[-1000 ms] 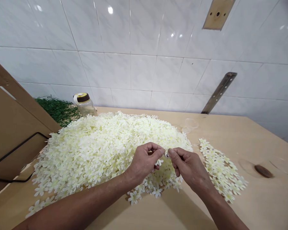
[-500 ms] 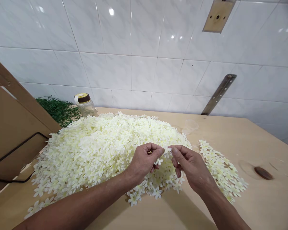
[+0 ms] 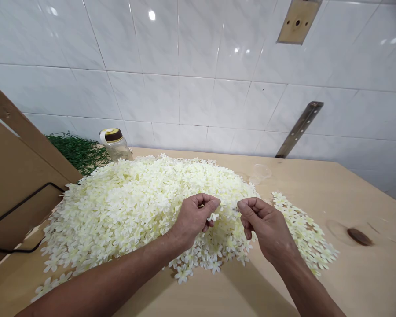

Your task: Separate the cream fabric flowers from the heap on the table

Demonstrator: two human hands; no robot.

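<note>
A broad heap of white artificial flowers (image 3: 132, 202) with pale yellow centres covers the middle of the table. Over its right side, my left hand (image 3: 192, 220) is closed in a pinch, and a single white artificial flower (image 3: 213, 217) shows just under its fingertips. My right hand (image 3: 265, 224) is a short gap to the right, thumb and forefinger pressed together. Whatever its fingertips hold, if anything, is too small to make out against the flowers. To the right of that hand lies a smaller spread of the same flowers (image 3: 305, 235).
A cardboard box (image 3: 23, 163) stands at the left, by dark green artificial greenery (image 3: 75, 152). Behind the heap is a clear bottle (image 3: 119, 147) with a brown and yellow lid. A clear plastic lid (image 3: 262, 171) and a dark brown oval mark (image 3: 359, 236) are on the right. Tiled wall behind.
My hands have moved apart, the left one slightly left with its flower and the right one slightly right. White material that was between the fingertips no longer shows clearly.
</note>
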